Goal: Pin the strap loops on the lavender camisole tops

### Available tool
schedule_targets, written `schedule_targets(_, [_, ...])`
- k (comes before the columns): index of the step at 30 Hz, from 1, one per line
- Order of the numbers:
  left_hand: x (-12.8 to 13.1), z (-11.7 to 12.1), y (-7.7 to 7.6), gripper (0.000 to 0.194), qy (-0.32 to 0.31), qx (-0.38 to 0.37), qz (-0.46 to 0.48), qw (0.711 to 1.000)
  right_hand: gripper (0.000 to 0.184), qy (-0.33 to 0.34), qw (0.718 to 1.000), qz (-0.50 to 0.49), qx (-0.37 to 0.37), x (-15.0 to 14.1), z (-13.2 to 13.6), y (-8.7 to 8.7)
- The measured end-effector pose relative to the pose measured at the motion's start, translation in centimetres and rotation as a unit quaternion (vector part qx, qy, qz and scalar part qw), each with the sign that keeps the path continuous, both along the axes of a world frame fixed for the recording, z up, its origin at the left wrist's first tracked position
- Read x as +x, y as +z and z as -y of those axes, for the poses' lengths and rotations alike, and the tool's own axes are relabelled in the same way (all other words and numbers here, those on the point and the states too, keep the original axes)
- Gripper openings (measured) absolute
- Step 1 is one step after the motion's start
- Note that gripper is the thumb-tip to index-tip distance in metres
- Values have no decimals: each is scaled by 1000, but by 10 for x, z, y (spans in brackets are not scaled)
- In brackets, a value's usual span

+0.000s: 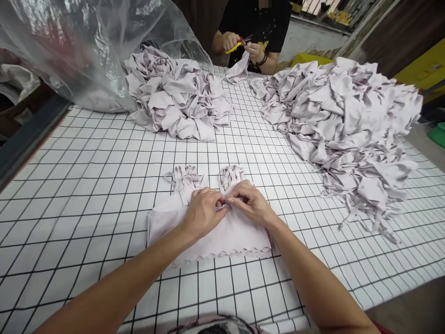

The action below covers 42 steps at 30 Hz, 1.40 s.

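A stack of pale lilac strappy tops [215, 239] lies flat in front of me, wavy hems toward me. Its straps bunch into two looped clusters, a left strap bunch [186, 178] and a right strap bunch [232, 175]. My left hand [203, 212] is closed in a pinch on the top's upper edge, between the two bunches. Just beside it, my right hand [252, 204] pinches the same edge, thumb and forefinger together. The fingertips of both hands nearly meet, and the bit of cloth between them is mostly hidden.
The table [104, 167] has a white cover with black grid lines. A heap of lilac cloth [181, 97] lies at the back left by a clear plastic bag [100, 51]; a larger heap [347, 106] fills the right. Across the table a person holds yellow-handled scissors [238, 45] and cloth.
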<state>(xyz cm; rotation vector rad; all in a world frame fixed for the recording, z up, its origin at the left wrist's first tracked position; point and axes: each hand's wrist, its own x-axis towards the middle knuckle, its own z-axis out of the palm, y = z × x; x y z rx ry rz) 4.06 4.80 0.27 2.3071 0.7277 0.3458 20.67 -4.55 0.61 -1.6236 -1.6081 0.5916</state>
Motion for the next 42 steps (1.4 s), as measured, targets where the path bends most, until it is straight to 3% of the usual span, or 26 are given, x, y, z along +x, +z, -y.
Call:
schedule_targets(27, [4,-1,4,22,0,-50,0,999,11,45,998,24,24,1,-1,-4])
schedule_targets(42, [4,-1,5,16,-2,-62,-15,998,11,70,994,89,9,12,2,-1])
